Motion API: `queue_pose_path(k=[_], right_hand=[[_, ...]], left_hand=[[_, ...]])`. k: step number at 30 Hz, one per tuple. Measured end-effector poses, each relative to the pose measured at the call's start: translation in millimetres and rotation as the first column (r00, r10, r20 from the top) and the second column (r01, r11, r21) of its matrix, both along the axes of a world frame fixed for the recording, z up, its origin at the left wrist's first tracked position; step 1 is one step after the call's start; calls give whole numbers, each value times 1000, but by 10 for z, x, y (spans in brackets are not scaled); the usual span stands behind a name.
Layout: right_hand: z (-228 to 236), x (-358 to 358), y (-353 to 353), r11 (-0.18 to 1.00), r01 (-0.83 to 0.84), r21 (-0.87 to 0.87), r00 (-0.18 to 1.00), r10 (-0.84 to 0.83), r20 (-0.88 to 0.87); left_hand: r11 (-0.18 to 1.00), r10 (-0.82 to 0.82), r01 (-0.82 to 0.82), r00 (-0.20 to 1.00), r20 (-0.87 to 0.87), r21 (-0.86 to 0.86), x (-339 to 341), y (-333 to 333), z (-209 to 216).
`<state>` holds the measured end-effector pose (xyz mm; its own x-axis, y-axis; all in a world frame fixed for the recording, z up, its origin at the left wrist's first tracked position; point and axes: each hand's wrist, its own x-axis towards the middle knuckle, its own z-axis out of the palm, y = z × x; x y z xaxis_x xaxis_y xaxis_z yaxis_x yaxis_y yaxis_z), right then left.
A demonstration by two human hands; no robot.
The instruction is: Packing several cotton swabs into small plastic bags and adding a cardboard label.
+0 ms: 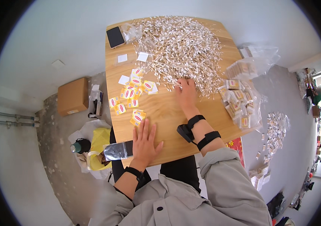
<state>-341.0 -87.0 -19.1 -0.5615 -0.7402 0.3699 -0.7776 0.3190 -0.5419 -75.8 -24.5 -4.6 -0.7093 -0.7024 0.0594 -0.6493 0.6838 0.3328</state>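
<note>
Left hand (144, 145) lay palm-down on the desk (168, 130), fingers spread, released; fingertips at or just beside the nearest yellow card (138, 117), contact unclear. Right hand (186, 94) was at the near edge of the cotton swab pile (187, 49), fingers curled down; couldn't tell if it gripped any. Pile covered the desk's far side. Clear bag of small packs (239, 100) sat at the right edge.
</note>
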Motion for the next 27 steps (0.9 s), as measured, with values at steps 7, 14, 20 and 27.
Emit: queue_pose_path(k=[7, 14, 20, 27], right_hand=[[-18, -56, 419, 985, -41, -165, 979, 72, 189], [-19, 118, 866, 976, -20, -218, 949, 87, 301], [56, 473, 1098, 980, -87, -181, 902, 155, 402], [-50, 580, 1215, 948, -243, -207, 958, 268, 99]], left_hand=[[1000, -1, 1, 1000, -12, 6, 0, 13, 6], [1000, 7, -7, 1000, -1, -19, -4, 23, -2], [999, 9, -9, 1000, 2, -45, 6, 25, -21], [995, 16, -18, 1000, -23, -101, -23, 70, -37]])
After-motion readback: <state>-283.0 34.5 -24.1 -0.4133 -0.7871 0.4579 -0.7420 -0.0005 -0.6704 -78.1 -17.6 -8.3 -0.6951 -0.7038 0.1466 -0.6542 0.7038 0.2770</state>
